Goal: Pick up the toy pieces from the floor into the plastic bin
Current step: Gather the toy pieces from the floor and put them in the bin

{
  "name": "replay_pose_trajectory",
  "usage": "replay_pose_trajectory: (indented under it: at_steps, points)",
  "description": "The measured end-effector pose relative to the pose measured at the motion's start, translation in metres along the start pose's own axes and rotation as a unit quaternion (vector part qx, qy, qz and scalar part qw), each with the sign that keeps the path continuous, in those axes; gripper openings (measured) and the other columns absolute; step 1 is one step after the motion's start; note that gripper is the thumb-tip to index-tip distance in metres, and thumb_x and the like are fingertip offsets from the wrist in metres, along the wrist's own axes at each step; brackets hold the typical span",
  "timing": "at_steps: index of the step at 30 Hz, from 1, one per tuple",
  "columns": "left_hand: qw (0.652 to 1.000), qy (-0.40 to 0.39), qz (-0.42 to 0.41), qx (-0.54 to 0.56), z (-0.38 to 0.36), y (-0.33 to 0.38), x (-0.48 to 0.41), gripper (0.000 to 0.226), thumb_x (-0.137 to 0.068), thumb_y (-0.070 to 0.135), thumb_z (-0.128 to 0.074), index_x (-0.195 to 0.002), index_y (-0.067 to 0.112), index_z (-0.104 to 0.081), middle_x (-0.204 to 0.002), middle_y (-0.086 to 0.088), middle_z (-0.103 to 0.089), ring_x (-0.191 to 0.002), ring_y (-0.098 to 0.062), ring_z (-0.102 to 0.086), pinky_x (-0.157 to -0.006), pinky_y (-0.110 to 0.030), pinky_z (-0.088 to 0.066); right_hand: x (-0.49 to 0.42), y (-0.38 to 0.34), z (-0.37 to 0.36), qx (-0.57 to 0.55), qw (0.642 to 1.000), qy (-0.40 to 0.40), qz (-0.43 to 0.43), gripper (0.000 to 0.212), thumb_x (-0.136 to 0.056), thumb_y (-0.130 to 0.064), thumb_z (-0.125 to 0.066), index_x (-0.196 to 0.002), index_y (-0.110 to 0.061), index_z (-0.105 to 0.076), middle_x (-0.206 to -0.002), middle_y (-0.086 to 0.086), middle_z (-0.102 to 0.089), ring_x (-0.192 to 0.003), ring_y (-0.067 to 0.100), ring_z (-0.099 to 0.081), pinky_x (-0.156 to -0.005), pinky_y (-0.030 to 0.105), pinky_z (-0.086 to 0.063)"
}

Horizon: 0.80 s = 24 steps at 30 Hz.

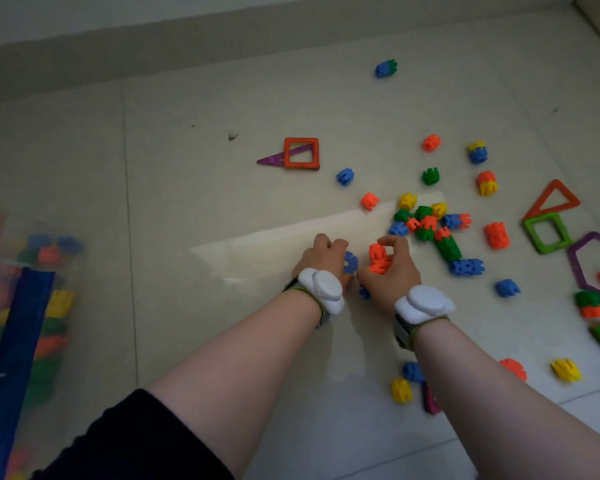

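— Item one, left hand (323, 259)?
— Reaching forward, bare forearm extending, fingers curling downward, grip closing on a blue piece (350, 262); white wrist device (321, 289) showing.
— Item two, right hand (392, 268)?
— Extending alongside, nearly touching the left, fingers pinching an orange piece (378, 258); matching wrist unit (423, 304) showing.

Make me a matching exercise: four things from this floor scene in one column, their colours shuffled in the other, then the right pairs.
Things:
1. Piece in the right hand
2. Piece by the left hand
3. Square frame overlapping a triangle
4. Hexagon frame at the right edge

Colours:
A. purple
B. orange-red frame
C. blue
D. orange

Pairs: 1-D, 2-C, 3-B, 4-A
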<state>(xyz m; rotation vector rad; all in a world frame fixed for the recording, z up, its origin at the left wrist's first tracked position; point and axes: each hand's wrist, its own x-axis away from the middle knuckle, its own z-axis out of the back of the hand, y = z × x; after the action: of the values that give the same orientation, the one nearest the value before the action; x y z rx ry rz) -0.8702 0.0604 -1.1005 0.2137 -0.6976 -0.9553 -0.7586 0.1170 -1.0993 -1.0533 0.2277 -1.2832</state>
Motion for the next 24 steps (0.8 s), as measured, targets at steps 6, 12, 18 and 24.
replay_pose_trajectory:
  at_steps: [6,12,18,24]
  points:
    - [0.996,-0.02,0.0,-0.086,-0.007,0.014,-0.014,0.038,-0.085,0.026,-0.061,-0.116,0.008,-0.048,-0.126,-0.015,-0.036,-0.103,-0.037,-0.052,-0.081,-0.041,-0.043,0.004,0.011,0.008,0.003,0.999,-0.014,-0.029,0.053,-0.07,-0.011,-0.064,-0.118,-0.023,-0.044,-0.104,0.005,-0.057,-0.081,0.024,-0.056,-0.062,0.023,-0.037]
    - [0.996,-0.007,-0.02,-0.092,-0.01,0.005,-0.009,0.032,-0.085,0.024,-0.06,-0.11,0.007,-0.051,-0.121,-0.017,-0.045,-0.106,-0.039,-0.048,-0.083,-0.04,-0.041,0.009,0.009,0.01,0.012,0.999,-0.019,-0.026,0.05,-0.07,-0.008,-0.06,-0.115,-0.023,-0.046,-0.092,0.0,-0.054,-0.071,0.019,-0.052,-0.051,0.019,-0.033]
    - [0.996,0.064,-0.029,-0.057,-0.018,-0.014,0.013,0.028,-0.078,0.011,-0.051,-0.106,0.007,-0.05,-0.113,-0.017,-0.047,-0.098,-0.035,-0.047,-0.069,-0.035,-0.034,0.021,-0.002,0.001,-0.002,1.0,-0.024,-0.01,0.048,-0.071,-0.006,-0.06,-0.112,-0.025,-0.046,-0.094,0.003,-0.058,-0.069,0.019,-0.053,-0.055,0.021,-0.035]
    - [0.975,0.161,0.057,0.143,0.013,-0.055,0.047,0.027,-0.075,0.01,-0.056,-0.1,0.017,-0.061,-0.095,-0.003,-0.059,-0.085,-0.022,-0.056,-0.067,-0.021,-0.036,0.052,-0.037,-0.024,-0.051,0.993,-0.109,-0.008,0.044,-0.071,-0.009,-0.062,-0.104,-0.034,-0.045,-0.08,-0.007,-0.054,-0.055,0.007,-0.051,-0.056,0.021,-0.043]
